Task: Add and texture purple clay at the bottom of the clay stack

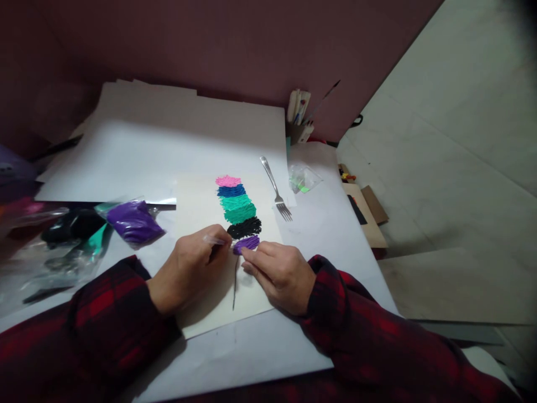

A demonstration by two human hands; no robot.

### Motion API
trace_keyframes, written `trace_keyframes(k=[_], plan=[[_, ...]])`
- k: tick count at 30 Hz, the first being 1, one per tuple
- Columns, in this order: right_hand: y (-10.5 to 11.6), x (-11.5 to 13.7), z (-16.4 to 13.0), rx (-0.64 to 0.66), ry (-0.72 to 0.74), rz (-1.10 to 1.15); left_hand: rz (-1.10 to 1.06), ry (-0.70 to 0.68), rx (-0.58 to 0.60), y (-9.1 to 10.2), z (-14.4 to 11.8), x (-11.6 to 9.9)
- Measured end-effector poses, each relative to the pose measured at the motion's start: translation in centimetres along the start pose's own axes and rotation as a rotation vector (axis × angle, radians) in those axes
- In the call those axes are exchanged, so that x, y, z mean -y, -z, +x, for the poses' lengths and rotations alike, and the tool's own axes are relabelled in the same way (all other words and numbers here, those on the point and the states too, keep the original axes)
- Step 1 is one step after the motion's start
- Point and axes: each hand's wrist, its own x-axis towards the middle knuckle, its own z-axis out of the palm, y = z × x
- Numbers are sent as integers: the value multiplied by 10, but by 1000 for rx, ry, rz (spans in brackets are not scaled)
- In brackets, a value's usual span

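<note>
A cream card (197, 207) lies on white paper and carries a column of textured clay patches: pink (228, 181), blue (231, 191), teal (238, 208), black (244, 228) and purple (246, 244). My left hand (188, 268) pinches a small clear tool or wrapper at the purple patch's left end. My right hand (279, 274) rests on the card with its fingertips touching the purple patch's lower right edge. A thin dark line runs down the card below the patch, between the hands. Both sleeves are red and black plaid.
A metal fork (276, 190) lies right of the card. Plastic bags of purple (134, 221), black and teal material sit at the left. A small clear bag (304, 179) and a holder of pens (298, 120) stand at the back right. Large white sheets (146, 151) lie behind.
</note>
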Motion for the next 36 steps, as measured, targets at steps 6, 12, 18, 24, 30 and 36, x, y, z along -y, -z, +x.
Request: trace_keyframes(k=[6,12,18,24,30,36], plan=[[0,0,0,2,-5,-4,54,-30,-5,2,0,-1],[0,0,0,6,-14,4,86,-7,-33,4,-1,-1],[1,0,0,-5,-15,12,59,-25,-75,7,1,-2],[1,-1,0,-91,20,81,-108,11,-53,3,-2,-2],[0,-1,0,-101,22,103,-151,45,4,-2,0,-2],[0,-1,-1,-72,2,94,-39,23,29,1,3,-7]])
